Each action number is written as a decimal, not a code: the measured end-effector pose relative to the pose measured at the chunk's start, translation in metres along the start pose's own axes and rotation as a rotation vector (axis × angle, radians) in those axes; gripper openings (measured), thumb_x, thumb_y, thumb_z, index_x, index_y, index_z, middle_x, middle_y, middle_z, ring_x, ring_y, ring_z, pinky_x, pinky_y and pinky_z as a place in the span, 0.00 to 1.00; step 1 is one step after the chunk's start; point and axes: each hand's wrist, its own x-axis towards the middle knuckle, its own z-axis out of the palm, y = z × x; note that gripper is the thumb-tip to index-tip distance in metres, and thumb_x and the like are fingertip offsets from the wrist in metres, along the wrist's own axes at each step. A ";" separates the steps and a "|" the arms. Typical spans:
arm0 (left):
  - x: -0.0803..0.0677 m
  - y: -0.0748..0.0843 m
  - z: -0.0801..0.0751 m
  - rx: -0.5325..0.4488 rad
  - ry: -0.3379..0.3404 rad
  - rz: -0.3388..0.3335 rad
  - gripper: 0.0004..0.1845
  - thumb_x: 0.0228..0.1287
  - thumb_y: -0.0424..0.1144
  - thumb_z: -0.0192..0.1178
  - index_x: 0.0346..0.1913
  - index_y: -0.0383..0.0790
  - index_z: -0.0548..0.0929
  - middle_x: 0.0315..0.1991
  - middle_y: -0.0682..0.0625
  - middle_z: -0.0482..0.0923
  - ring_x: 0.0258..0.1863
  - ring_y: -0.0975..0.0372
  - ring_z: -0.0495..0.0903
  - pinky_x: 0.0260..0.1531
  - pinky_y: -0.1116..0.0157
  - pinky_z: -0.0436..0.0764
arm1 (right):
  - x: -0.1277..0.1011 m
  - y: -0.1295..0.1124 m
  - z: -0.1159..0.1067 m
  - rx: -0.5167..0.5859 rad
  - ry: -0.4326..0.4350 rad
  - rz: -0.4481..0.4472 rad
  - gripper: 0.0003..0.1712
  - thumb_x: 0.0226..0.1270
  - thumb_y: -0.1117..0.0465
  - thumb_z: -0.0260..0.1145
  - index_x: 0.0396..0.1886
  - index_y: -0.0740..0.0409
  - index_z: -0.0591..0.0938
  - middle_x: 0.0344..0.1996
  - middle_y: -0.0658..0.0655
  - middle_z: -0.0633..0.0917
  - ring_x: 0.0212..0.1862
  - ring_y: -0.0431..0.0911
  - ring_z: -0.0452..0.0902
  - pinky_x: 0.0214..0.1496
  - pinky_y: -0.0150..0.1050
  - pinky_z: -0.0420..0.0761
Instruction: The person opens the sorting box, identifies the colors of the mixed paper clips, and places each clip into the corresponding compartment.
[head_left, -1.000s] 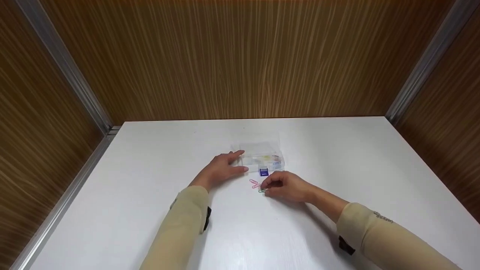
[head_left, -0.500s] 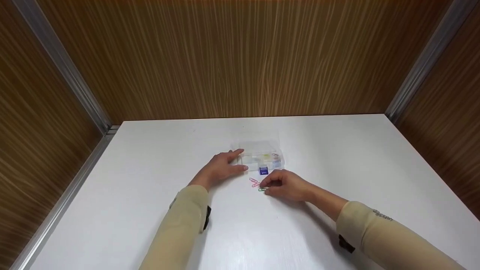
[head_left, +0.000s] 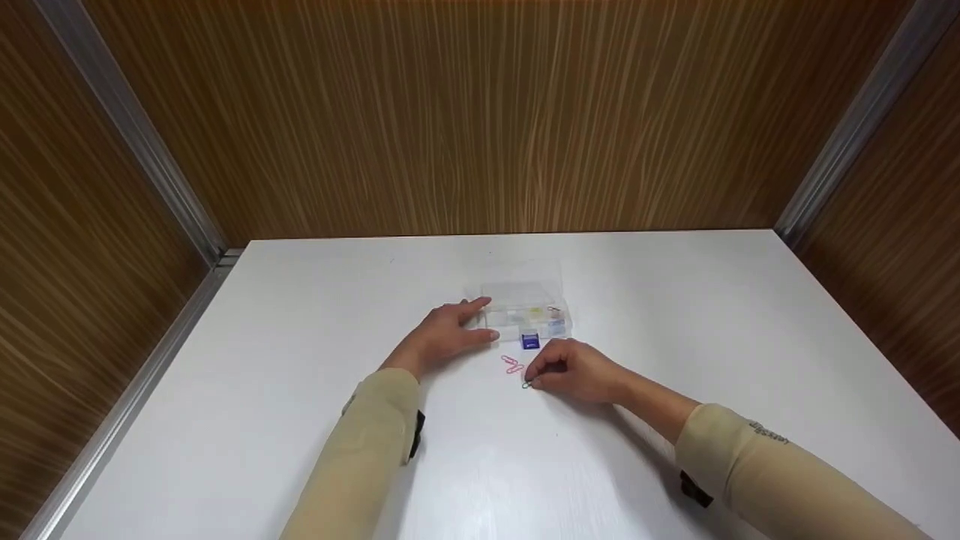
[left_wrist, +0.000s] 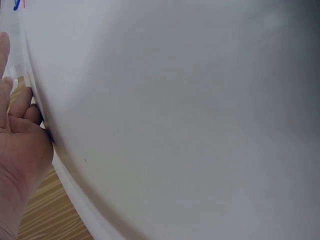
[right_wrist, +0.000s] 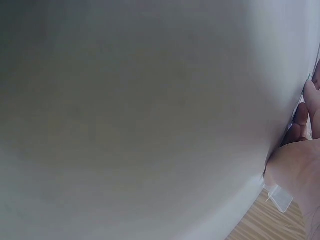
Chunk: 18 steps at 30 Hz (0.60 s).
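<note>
Head view, risk: the green paper clip [head_left: 526, 384] is pinched only by the fingertips of the right hand [head_left: 577, 371], low against the white table [head_left: 300, 337]; being thin and flat, it could be judged likely to slip out or snag on the surface.
Head view, second risk: the clear compartment box [head_left: 525, 311] could be nudged if the left hand [head_left: 442, 336], laid flat with fingers relaxed against the box's left side, lets it go.
Head view, position: the green clip is seen at centre frame, under the right fingertips, just below the pink paper clips [head_left: 512, 365] and the blue item [head_left: 530, 342].
Left wrist view: the left hand [left_wrist: 20, 145] appears at the left edge, fingers extended; no clip is shown.
Right wrist view: the right hand [right_wrist: 300, 165] is seen at the right edge; its grip cannot be told, the clip being hidden.
</note>
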 end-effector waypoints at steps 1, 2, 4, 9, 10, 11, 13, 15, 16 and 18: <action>0.000 0.000 0.000 0.003 -0.002 -0.002 0.40 0.69 0.61 0.69 0.82 0.64 0.67 0.82 0.49 0.63 0.83 0.53 0.55 0.81 0.52 0.53 | 0.000 0.000 0.000 -0.001 0.000 -0.003 0.06 0.69 0.66 0.75 0.42 0.54 0.94 0.40 0.49 0.87 0.48 0.46 0.77 0.51 0.35 0.75; 0.000 0.000 0.000 0.006 -0.004 -0.004 0.40 0.70 0.61 0.69 0.82 0.64 0.67 0.82 0.49 0.62 0.83 0.53 0.55 0.81 0.52 0.53 | 0.000 0.000 0.000 -0.001 -0.001 -0.004 0.06 0.69 0.67 0.75 0.41 0.54 0.94 0.40 0.49 0.87 0.48 0.46 0.77 0.51 0.35 0.75; 0.001 0.000 0.000 0.012 -0.006 -0.004 0.41 0.70 0.61 0.69 0.82 0.64 0.67 0.82 0.48 0.62 0.83 0.52 0.55 0.81 0.52 0.52 | 0.000 -0.001 0.000 -0.001 0.000 -0.005 0.05 0.69 0.66 0.75 0.41 0.53 0.94 0.39 0.49 0.87 0.48 0.45 0.77 0.51 0.34 0.74; 0.002 -0.001 0.000 0.012 -0.004 -0.004 0.41 0.69 0.62 0.68 0.82 0.64 0.67 0.82 0.48 0.62 0.83 0.52 0.54 0.81 0.51 0.52 | 0.000 0.001 0.001 -0.006 0.003 -0.040 0.05 0.69 0.67 0.75 0.40 0.55 0.93 0.39 0.52 0.88 0.47 0.47 0.77 0.51 0.35 0.73; 0.002 -0.001 0.000 0.010 -0.004 -0.005 0.41 0.69 0.62 0.68 0.82 0.64 0.67 0.82 0.48 0.62 0.83 0.52 0.54 0.81 0.51 0.52 | 0.000 0.002 0.001 -0.008 0.002 -0.051 0.04 0.69 0.67 0.75 0.40 0.55 0.93 0.39 0.53 0.88 0.47 0.47 0.77 0.51 0.35 0.73; 0.002 -0.002 0.000 0.011 -0.003 -0.004 0.41 0.69 0.62 0.68 0.82 0.63 0.67 0.82 0.49 0.62 0.83 0.52 0.54 0.81 0.51 0.52 | 0.000 0.002 0.001 -0.009 0.001 -0.062 0.04 0.69 0.67 0.75 0.40 0.56 0.93 0.39 0.53 0.88 0.47 0.48 0.77 0.51 0.35 0.73; 0.002 -0.002 0.001 0.016 -0.003 0.000 0.41 0.69 0.62 0.68 0.82 0.63 0.67 0.82 0.49 0.62 0.83 0.53 0.54 0.81 0.52 0.52 | -0.001 0.003 0.001 -0.018 -0.005 -0.078 0.04 0.70 0.68 0.74 0.40 0.56 0.93 0.39 0.54 0.88 0.47 0.49 0.77 0.51 0.36 0.73; 0.002 -0.002 0.001 0.020 -0.001 0.005 0.41 0.70 0.61 0.69 0.82 0.62 0.67 0.82 0.50 0.62 0.83 0.53 0.54 0.81 0.52 0.52 | -0.001 0.003 0.000 -0.025 -0.012 -0.083 0.04 0.70 0.68 0.74 0.40 0.56 0.93 0.39 0.55 0.88 0.46 0.48 0.77 0.50 0.36 0.73; 0.002 -0.002 0.002 0.022 0.001 0.008 0.41 0.70 0.61 0.69 0.82 0.62 0.67 0.82 0.50 0.62 0.83 0.53 0.55 0.81 0.53 0.52 | -0.002 0.003 0.000 -0.031 -0.016 -0.080 0.04 0.71 0.67 0.74 0.40 0.56 0.92 0.39 0.54 0.88 0.46 0.48 0.77 0.50 0.36 0.73; 0.002 -0.002 0.002 0.024 0.002 0.009 0.41 0.70 0.61 0.69 0.82 0.63 0.67 0.82 0.51 0.63 0.83 0.53 0.55 0.81 0.53 0.53 | -0.002 0.002 0.000 -0.043 -0.023 -0.072 0.05 0.72 0.67 0.73 0.41 0.55 0.92 0.39 0.53 0.88 0.46 0.47 0.76 0.50 0.36 0.72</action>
